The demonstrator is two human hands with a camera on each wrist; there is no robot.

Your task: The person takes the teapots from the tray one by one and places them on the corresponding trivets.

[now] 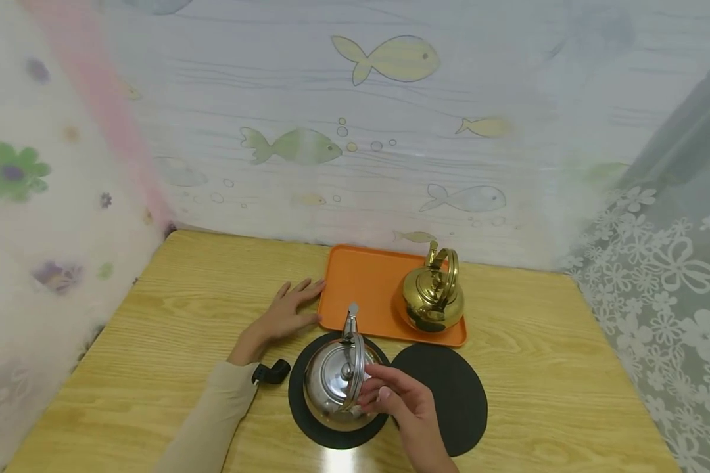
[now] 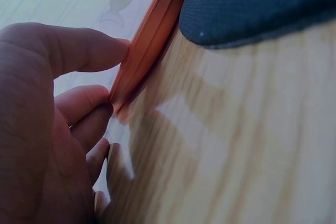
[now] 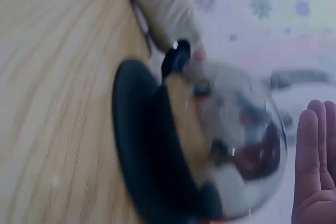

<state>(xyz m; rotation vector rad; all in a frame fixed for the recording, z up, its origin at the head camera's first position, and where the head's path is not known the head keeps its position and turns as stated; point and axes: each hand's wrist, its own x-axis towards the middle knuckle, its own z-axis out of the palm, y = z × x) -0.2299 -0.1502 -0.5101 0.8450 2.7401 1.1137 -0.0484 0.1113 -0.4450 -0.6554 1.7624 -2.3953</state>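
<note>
A silver kettle (image 1: 331,381) with a raised handle stands on the left dark round mat (image 1: 298,410). My right hand (image 1: 405,401) is at the right side of its handle, fingers fairly straight and not wrapped round it. The right wrist view shows the kettle (image 3: 236,129) blurred, with extended fingers (image 3: 310,150) beside it. My left hand (image 1: 284,316) rests at the left edge of the orange tray (image 1: 355,289). In the left wrist view its thumb and fingertips touch the tray's rim (image 2: 142,51). A gold kettle (image 1: 432,299) stands on the tray's right part.
A second dark round mat (image 1: 449,401) lies to the right of the silver kettle, partly behind my right hand. The wooden table (image 1: 544,368) meets a fish-patterned curtain (image 1: 307,197) at the back. White lace (image 1: 662,302) hangs on the right.
</note>
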